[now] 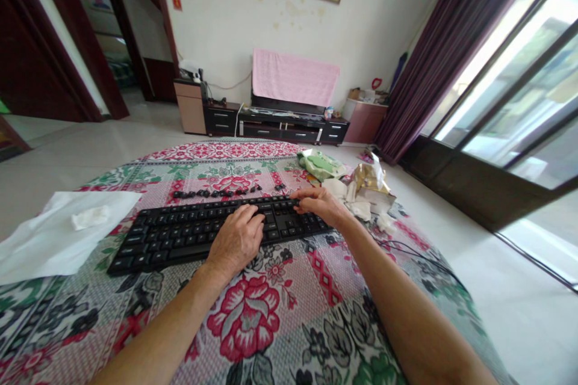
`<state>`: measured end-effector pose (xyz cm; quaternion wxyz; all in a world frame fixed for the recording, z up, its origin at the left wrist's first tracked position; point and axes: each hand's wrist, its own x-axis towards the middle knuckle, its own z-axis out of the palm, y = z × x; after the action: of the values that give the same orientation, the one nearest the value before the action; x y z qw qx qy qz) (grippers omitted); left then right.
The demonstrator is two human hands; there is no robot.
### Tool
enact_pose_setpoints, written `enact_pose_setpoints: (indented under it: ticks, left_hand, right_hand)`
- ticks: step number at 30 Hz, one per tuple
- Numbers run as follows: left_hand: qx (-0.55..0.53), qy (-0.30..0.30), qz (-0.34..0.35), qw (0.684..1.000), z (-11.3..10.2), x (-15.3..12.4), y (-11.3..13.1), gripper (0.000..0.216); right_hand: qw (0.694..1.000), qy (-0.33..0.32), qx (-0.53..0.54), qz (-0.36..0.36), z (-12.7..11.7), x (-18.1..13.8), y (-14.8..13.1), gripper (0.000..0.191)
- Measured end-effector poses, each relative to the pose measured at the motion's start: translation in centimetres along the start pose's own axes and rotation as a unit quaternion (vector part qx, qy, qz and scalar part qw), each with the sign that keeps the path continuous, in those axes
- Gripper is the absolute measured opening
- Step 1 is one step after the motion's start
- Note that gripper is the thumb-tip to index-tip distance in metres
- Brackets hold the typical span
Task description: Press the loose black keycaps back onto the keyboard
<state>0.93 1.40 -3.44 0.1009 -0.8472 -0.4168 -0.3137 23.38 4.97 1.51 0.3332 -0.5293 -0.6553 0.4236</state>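
Note:
A black keyboard (194, 234) lies at a slant on the flowered tablecloth, with several keys gone from its top row. My left hand (239, 234) rests on its middle right part, fingers together and laid over the keys. Over the right-hand end is my right hand (318, 204), its fingers stretched to the left and slightly apart, touching or just above the keys. Nothing shows between those fingers. Loose black keycaps (212, 194) form a line behind the keyboard. The keys beneath both hands are hidden.
White paper (40, 234) with a crumpled tissue (90, 218) on it lies at left. At right are a green packet (320, 165), a gold tissue box (372, 183) and used tissues (360, 210). A black cable (415, 251) trails over the right table edge.

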Motion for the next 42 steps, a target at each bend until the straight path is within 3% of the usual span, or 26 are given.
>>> enact_pose_setpoints:
  ticks: [23,42]
  left_hand:
    - [0.013,-0.012,-0.003,1.000,-0.08,-0.02,0.04,0.030]
    - [0.017,-0.020,-0.002,1.000,0.06,0.00,0.01,0.030]
  right_hand:
    - [0.989,-0.038,-0.116,-0.081,-0.26,-0.06,0.20,0.025]
    - [0.987,-0.068,-0.104,-0.103,-0.16,0.15,0.35,0.021]
